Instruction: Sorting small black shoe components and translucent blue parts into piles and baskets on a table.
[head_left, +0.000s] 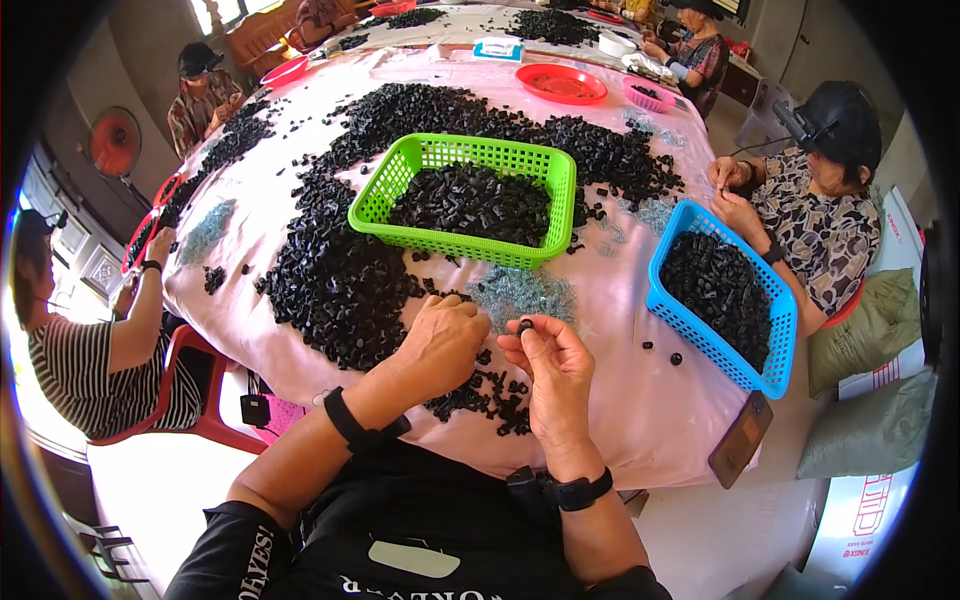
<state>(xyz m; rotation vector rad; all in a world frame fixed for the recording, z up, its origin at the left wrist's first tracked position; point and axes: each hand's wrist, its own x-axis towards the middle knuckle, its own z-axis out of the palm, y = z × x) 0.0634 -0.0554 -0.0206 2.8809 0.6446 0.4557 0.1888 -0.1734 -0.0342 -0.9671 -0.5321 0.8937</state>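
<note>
My right hand (556, 385) pinches a small black ring-shaped plastic part (525, 325) between thumb and fingers, raised over the pink tablecloth. Just to its left, my left hand (440, 340) has its fingers curled together and pointing down at the edge of a pile of small clear pieces (520, 293). Whatever those fingers hold is hidden. A big heap of black plastic parts (335, 290) spreads beside my left hand. Below and between my hands lies a smaller cluster of black parts (490, 402). Beyond them stands a green basket (465, 245) partly filled with black parts.
To the right, a blue basket (690, 335) of black parts stands near the table edge, with a phone (740, 440) at the corner. A red tray (562, 84) lies farther back. Co-workers sit around the table; one person (825, 200) works at the right.
</note>
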